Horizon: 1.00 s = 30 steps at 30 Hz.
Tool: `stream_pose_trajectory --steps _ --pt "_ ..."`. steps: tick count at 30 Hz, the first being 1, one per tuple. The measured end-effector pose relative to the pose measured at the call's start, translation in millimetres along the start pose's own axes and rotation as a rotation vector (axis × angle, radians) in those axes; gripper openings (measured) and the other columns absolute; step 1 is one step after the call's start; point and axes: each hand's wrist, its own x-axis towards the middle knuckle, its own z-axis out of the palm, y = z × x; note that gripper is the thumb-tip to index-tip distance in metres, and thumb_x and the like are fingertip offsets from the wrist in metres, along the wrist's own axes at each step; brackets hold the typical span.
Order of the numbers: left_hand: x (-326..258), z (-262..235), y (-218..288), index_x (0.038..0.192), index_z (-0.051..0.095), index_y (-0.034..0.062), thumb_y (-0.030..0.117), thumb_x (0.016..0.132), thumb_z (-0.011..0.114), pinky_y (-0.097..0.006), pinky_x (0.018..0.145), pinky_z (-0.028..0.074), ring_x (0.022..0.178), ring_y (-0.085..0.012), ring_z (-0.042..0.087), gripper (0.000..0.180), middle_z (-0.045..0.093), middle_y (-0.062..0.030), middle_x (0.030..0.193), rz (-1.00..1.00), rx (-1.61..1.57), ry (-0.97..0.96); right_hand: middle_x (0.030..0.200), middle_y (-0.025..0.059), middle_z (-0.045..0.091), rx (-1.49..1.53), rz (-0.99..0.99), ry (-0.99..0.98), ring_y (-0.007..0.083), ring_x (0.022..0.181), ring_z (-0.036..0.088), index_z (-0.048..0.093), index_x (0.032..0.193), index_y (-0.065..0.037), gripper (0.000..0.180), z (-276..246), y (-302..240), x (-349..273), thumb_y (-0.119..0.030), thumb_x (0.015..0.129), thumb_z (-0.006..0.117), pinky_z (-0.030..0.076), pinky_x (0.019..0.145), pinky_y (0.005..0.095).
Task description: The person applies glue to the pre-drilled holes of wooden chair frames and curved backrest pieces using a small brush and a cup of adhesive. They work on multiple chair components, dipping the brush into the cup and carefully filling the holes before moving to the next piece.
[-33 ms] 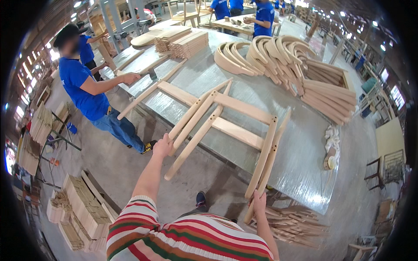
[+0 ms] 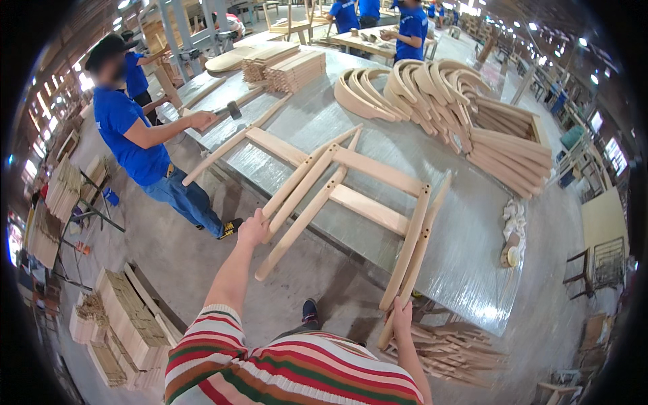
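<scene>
My left hand [image 2: 253, 227] is closed round the lower end of a pale wooden chair leg [image 2: 297, 177]. My right hand [image 2: 402, 316] grips the end of another chair leg [image 2: 424, 244] on the right. Between the hands lies a wooden chair frame [image 2: 378, 169], its two flat rails joining round legs that jut past the table edge. A second frame's rail [image 2: 277, 146] shows at left, connected to the leg in my left hand. Across the table's left side, a co-worker's hand [image 2: 202, 120] holds a dark-headed mallet [image 2: 234, 109] above the surface.
The frames rest on a shiny film-covered table [image 2: 472, 270]. Curved wooden parts [image 2: 418, 91] and a bundle of legs [image 2: 509, 152] lie at the far right, with stacked slats [image 2: 293, 71] at the back. Timber stacks [image 2: 128, 324] and loose wood pieces [image 2: 445, 351] are low down.
The co-worker's mallet head has risen slightly from beside the far wooden piece. My hands and the chair frames have hardly moved.
</scene>
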Motion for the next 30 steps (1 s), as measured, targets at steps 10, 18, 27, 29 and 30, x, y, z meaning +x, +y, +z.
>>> stream_pose_trajectory --steps 10,18,27,29,30 --pt "6 0 -22 0.135 0.036 0.0267 0.037 0.084 0.054 -0.049 0.074 0.049 0.087 -0.0394 0.061 0.055 0.061 -0.0216 0.094 -0.065 -0.092 0.086 0.064 0.0074 0.053 -0.051 -0.055 0.004 0.0153 0.041 0.050 0.040 0.095 -0.004 0.034 0 1 1 -0.022 0.081 0.067 0.045 0.036 0.0296" --pt "66 -32 -72 0.133 0.038 0.0266 0.033 0.083 0.056 -0.048 0.077 0.048 0.092 -0.0381 0.058 0.053 0.058 -0.0184 0.099 -0.099 0.027 0.176 0.070 0.0080 0.057 -0.060 -0.093 -0.106 0.0162 0.051 0.055 0.050 0.098 -0.002 0.031 93 -24 24 -0.024 0.081 0.064 0.046 0.045 0.0296" --pt "50 -17 -25 0.137 0.036 0.0217 0.021 0.085 0.054 -0.047 0.090 0.041 0.114 -0.0347 0.045 0.055 0.042 -0.0115 0.133 0.015 0.175 0.533 0.098 0.0210 0.062 -0.296 -0.161 -0.083 0.0347 0.090 0.060 0.055 0.109 0.000 0.048 48 -25 53 -0.042 0.086 0.052 0.046 0.078 0.0391" --pt "33 -6 -2 0.136 0.038 0.0208 0.022 0.085 0.055 -0.047 0.090 0.040 0.115 -0.0346 0.045 0.054 0.044 -0.0136 0.130 0.135 0.159 0.624 0.094 0.0205 0.063 -0.191 -0.067 -0.014 0.0346 0.086 0.061 0.057 0.103 -0.002 0.043 11 -10 36 -0.041 0.086 0.053 0.047 0.075 0.0401" --pt "21 2 7 0.135 0.040 0.0199 0.023 0.085 0.055 -0.047 0.090 0.040 0.115 -0.0344 0.044 0.052 0.044 -0.0141 0.130 0.148 0.148 0.624 0.092 0.0199 0.063 -0.349 -0.153 0.096 0.0354 0.084 0.061 0.059 0.099 -0.004 0.039 -9 17 32 -0.039 0.085 0.053 0.047 0.073 0.0415"
